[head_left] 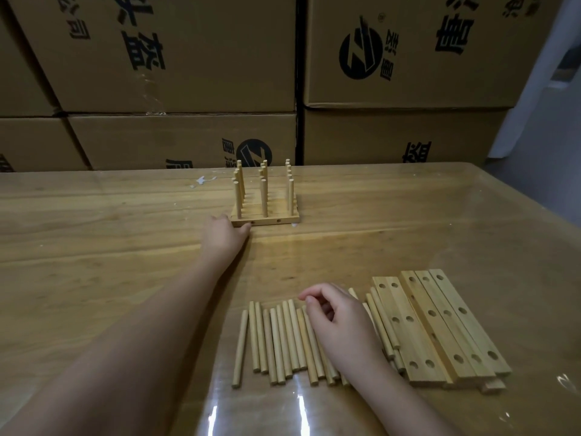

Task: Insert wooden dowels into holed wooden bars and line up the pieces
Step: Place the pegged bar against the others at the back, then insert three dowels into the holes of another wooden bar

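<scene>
Several holed wooden bars with upright dowels in them stand side by side as one block [265,215] at the far middle of the table. My left hand [224,236] reaches out and touches the front left corner of the nearest bar. Near me lies a row of loose dowels [276,341]. My right hand [339,322] hovers over that row with fingers loosely curled and holds nothing that I can see. Right of the dowels lie several empty holed bars [440,325] side by side.
The work surface is a glossy wooden table [110,247]. Stacked cardboard boxes [176,58] form a wall along its far edge. Small white scraps [201,180] lie left of the assembled block. The table's right edge drops off beside a pale floor.
</scene>
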